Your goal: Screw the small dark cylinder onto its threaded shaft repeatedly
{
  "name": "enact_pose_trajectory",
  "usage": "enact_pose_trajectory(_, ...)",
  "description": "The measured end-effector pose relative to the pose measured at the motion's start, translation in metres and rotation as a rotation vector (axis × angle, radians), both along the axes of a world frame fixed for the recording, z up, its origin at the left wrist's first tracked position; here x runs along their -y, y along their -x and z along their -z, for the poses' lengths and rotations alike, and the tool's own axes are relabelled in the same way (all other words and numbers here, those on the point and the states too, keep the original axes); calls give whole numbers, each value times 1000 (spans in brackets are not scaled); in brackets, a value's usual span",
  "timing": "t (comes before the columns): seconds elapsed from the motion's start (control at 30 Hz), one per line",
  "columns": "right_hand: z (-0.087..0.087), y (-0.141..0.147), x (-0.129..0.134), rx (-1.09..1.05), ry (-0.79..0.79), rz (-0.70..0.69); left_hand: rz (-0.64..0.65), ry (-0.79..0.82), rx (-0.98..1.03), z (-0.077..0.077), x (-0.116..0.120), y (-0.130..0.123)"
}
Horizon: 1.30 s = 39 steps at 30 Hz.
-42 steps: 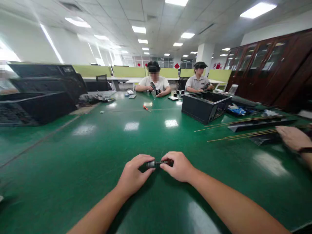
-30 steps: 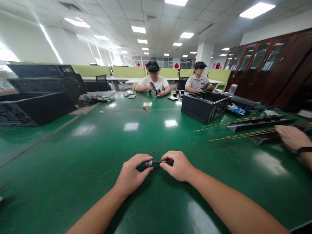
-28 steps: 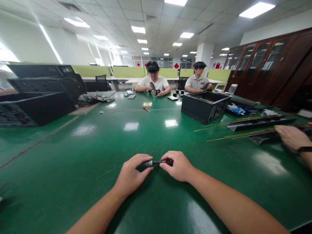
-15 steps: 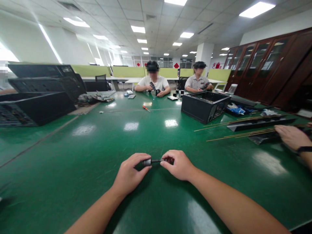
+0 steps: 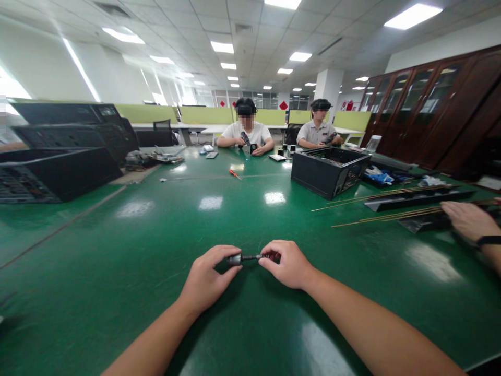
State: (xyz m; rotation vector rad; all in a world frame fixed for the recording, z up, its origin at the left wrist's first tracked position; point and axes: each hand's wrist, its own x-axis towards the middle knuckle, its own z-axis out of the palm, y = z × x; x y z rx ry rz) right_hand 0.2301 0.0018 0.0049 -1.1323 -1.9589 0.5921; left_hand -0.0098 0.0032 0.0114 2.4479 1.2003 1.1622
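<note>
A small dark metal part [image 5: 235, 259], a short cylinder with a thin shaft pointing right, is held level over the green table [image 5: 156, 292]. My left hand [image 5: 211, 274] pinches the cylinder between thumb and fingers. The shaft's right end lies at the fingertips of my right hand [image 5: 287, 265], which are closed round it. The curled fingers partly hide that end, so its shape cannot be made out.
An orange screwdriver [image 5: 234, 173] lies mid-table. A black computer case [image 5: 317, 172] stands right of centre, more cases [image 5: 82, 175] at left. Thin brass rods [image 5: 364, 220] and another person's hand [image 5: 467, 218] are at right. Two people [image 5: 246, 136] sit opposite.
My left hand and the cylinder have shifted very slightly left. My right hand looks almost unmoved.
</note>
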Motion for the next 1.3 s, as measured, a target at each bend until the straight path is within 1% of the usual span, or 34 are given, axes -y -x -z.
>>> enact_pose_trajectory(0.4,-4,1,2,8,18,-8,15,0,-16,-5,0,3)
enact_pose_trajectory(0.67,-2,-1,1,1,4,0,6,4,-19,-4,-2,6)
enact_pose_trajectory(0.77,-1,-1,1,-3,10,0,-28,-2,-11,-6,-2,7)
enact_pose_trajectory(0.83,-1,-1,0,-6,18,1,-77,-3,-1,-8,-3,9)
enact_pose_trajectory(0.93,0,-2,-2,-5,21,9,-177,82,56,-9,-5,11)
enact_pose_trajectory(1.0,1,-3,-3,-7,22,15,-219,206,192,-7,-8,11)
enact_pose_trajectory(1.1,3,-3,-5,-16,27,19,-201,386,453,-7,-13,9)
enact_pose_trajectory(1.13,3,-3,-5,-16,29,17,-186,429,506,-8,-13,10)
enact_pose_trajectory(1.17,3,-3,-5,-13,31,14,-177,459,528,-11,-13,13)
enact_pose_trajectory(1.23,2,-2,-4,-6,32,6,-188,484,502,-20,-7,24)
enact_pose_trajectory(1.3,1,-1,-2,-2,29,-1,-221,465,403,-29,6,47)
